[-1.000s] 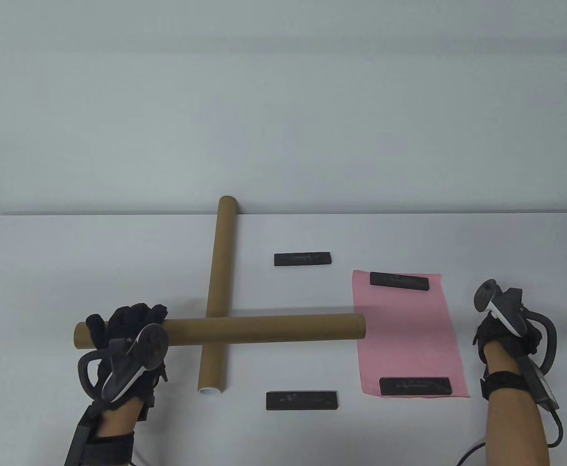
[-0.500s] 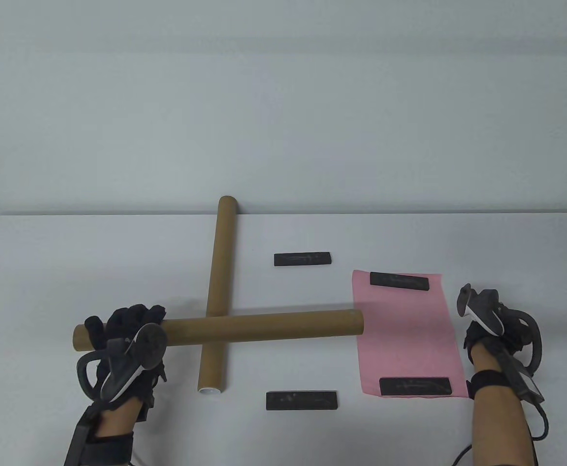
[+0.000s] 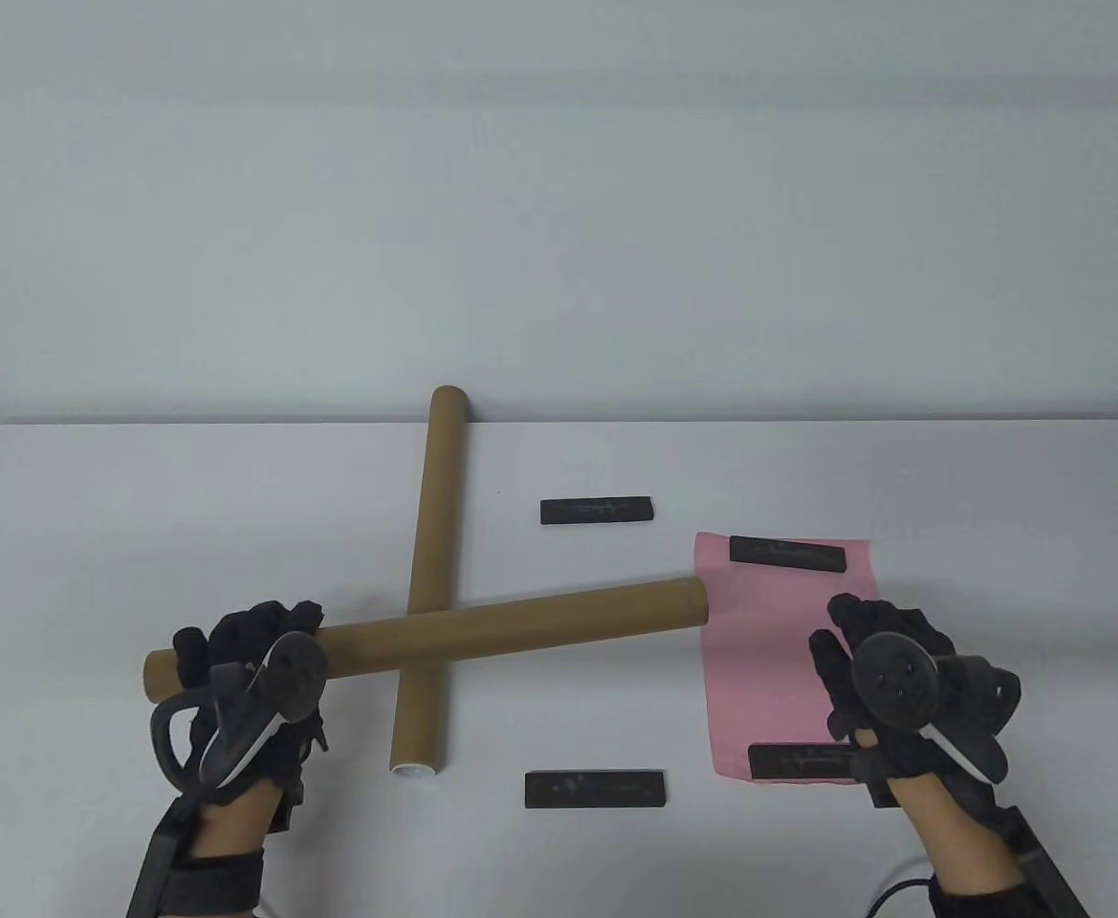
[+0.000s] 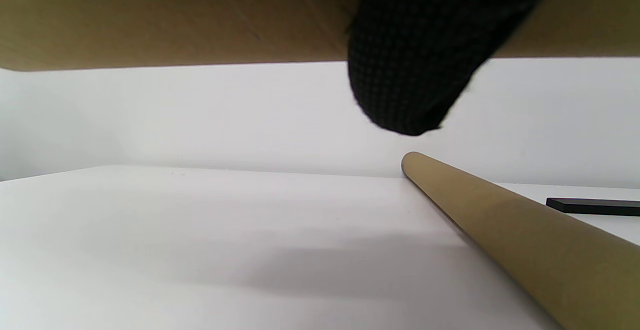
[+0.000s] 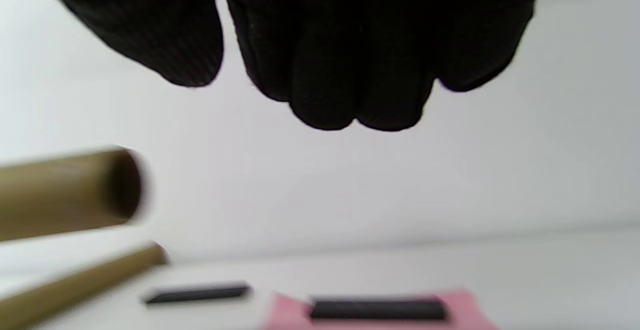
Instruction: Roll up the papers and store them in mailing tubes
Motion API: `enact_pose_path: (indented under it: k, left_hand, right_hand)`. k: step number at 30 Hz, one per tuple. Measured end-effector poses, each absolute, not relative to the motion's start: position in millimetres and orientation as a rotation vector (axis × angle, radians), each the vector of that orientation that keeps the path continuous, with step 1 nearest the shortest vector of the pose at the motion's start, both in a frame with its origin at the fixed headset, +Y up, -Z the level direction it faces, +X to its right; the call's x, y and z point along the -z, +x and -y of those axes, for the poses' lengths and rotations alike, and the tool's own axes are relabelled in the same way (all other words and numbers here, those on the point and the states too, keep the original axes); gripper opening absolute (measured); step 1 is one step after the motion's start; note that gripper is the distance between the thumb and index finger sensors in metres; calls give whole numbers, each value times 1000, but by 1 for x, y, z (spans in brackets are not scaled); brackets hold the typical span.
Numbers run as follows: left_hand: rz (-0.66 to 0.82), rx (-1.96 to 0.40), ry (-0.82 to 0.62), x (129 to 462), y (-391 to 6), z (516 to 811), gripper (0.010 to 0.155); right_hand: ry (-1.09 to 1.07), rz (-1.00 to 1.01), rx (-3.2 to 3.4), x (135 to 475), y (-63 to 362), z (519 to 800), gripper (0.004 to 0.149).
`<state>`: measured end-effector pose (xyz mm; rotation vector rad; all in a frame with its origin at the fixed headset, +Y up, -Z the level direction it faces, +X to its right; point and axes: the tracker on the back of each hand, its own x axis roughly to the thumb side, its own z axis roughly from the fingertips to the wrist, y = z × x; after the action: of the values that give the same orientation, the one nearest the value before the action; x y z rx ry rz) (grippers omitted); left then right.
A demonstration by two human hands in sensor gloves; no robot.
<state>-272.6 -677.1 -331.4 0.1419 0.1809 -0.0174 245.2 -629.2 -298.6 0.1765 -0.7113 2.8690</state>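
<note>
My left hand (image 3: 243,660) grips a brown mailing tube (image 3: 482,626) near its left end and holds it above the table, its right end tilted up and away over the pink paper's near-left corner. That tube fills the top of the left wrist view (image 4: 175,15) and shows blurred in the right wrist view (image 5: 70,195). A second tube (image 3: 429,574) lies on the table beneath it, running front to back. The pink paper (image 3: 778,650) lies flat at the right, held by two black bar weights (image 3: 788,554) (image 3: 798,762). My right hand (image 3: 879,669) hovers over the paper's near right part, empty, fingers hanging loosely.
Two more black bar weights lie on the white table (image 3: 90,535), one at the middle back (image 3: 597,510) and one at the middle front (image 3: 595,790). The lying tube's near end shows a white cap (image 3: 415,770).
My right hand has moved left from beside the paper to above its near part and turned palm down. The held tube's right end has swung up and away.
</note>
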Motion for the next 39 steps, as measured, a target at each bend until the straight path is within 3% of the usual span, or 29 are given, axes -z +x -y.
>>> enact_pose_path:
  k: [1, 2, 4, 18, 25, 33, 39]
  left_hand:
    - [-182, 17, 130, 331, -273, 677, 75]
    - [-182, 12, 128, 331, -272, 677, 75]
    - [-182, -5, 96, 332, -272, 678, 77]
    - [-263, -321, -245, 353, -279, 701, 90]
    - [-393, -334, -322, 376, -277, 700, 92]
    - [-560, -360, -514, 407, -291, 707, 92]
    - [-600, -339, -536, 417, -286, 713, 92]
  right_hand:
    - [188, 897, -2768, 289, 240, 634, 47]
    - [211, 939, -2734, 286, 237, 638, 47]
    - [310, 845, -2748, 281, 229, 644, 49]
    - [377, 880, -2749, 274, 240, 643, 53]
    - [387, 828, -2690, 274, 244, 642, 54]
    - [384, 768, -2670, 278, 251, 645, 56]
    - [387, 712, -2681, 283, 252, 649, 57]
